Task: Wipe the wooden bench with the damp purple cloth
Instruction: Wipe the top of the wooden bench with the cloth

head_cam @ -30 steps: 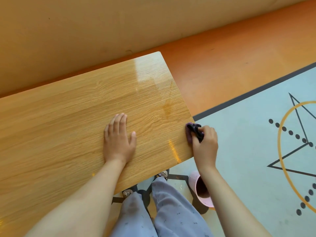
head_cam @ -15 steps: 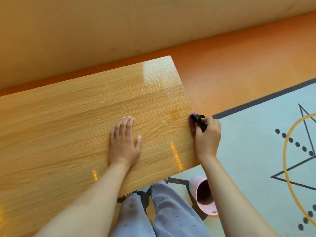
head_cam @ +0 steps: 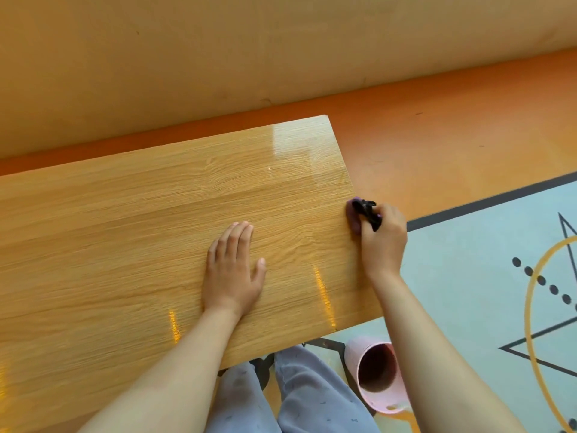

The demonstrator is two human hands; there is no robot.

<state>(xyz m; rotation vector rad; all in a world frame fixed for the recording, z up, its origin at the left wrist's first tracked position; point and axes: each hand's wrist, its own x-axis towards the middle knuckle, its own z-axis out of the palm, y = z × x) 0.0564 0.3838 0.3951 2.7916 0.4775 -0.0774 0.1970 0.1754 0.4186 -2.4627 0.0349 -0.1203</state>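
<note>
Two bare hands meet the glossy light-wood bench tabletop (head_cam: 150,214). The left hand (head_cam: 231,270) lies flat on it, fingers straight, grip apart. The right hand (head_cam: 385,245) has its grip clamped on the crumpled purple cloth (head_cam: 353,217), which is pressed against the tabletop's right end edge. A round pink cup (head_cam: 371,398) sits on the floor below.

Wooden bench (head_cam: 125,245): one, a single board top
Hands: two, left hand (head_cam: 232,276) and right hand (head_cam: 384,242); bare forearms, also two
Purple cloth (head_cam: 353,215): one
Small black piece (head_cam: 370,214) at the cloth: one, kind unclear
Pink cup (head_cam: 354,354): one
Grey trouser legs (head_cam: 312,395): two
Patterned mat (head_cam: 468,276): one; it carries one yellow ring (head_cam: 530,292) and one row of black dots (head_cam: 541,280), five whole dots countable, others cut by the frame edge
Tan wall (head_cam: 281,42): one
</note>
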